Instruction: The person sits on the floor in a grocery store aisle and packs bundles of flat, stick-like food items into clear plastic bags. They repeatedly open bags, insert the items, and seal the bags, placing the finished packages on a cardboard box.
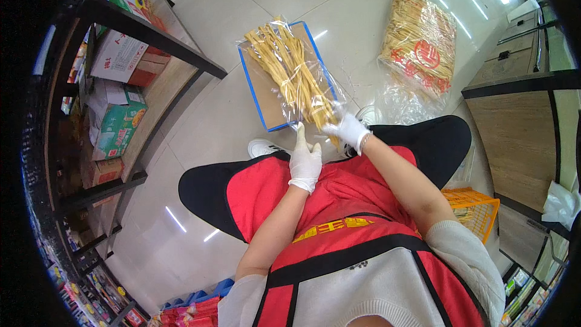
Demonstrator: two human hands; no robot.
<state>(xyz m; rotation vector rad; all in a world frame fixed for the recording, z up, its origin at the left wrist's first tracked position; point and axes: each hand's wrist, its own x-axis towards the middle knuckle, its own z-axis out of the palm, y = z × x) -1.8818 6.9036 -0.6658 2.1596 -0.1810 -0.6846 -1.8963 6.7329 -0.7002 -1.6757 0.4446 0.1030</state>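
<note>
A clear plastic bag (268,84) of long yellow dried bean curd sticks (290,66) lies slanted over a brown board or box with blue edges (259,100) on the floor. My left hand (305,163), in a white glove, is at the near edge of the bag, with a finger stretched up against the plastic. My right hand (348,131), also gloved and slightly blurred, has its fingers around the near ends of the sticks. Some stick ends poke out below those fingers. The exact grip of each hand is partly hidden.
A large printed bag of similar sticks (420,36) lies on the tiled floor at the right. An orange plastic basket (483,211) stands by my right side. Shelving with cartons (120,120) lines the left; wooden cabinets (513,127) line the right. Red packages (195,311) sit behind me.
</note>
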